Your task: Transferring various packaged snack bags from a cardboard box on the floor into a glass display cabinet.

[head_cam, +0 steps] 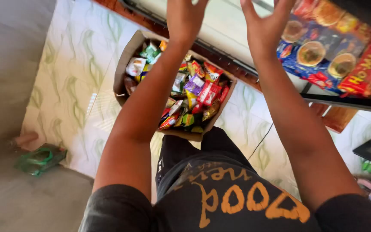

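Head-camera footage is taken looking steeply down past a dark shirt with orange lettering, and both bare arms are seen stretched forward and up. The left hand (184,17) is raised at the top edge of the frame with the palm turned away; its fingers are cut off by the frame, so their spread cannot be told, and nothing is seen held. The right hand (263,21) is raised beside it, well apart, with fingers (246,7) spread wide and nothing gripped. Below the left forearm, a brown cardboard box (123,64) is set on the pale patterned tiled floor (78,86), just in front of the person's dark-trousered legs. The box is filled to its rim with small snack packets (196,92) in red, green, yellow, purple and white, heaped loosely. Near the right hand, to its right, a stack of noodle packs (318,51) in blue and red wrapping is laid on a glass-topped surface (348,103). At the far left, a green packet (39,160) is left lying on the floor by the grey wall.
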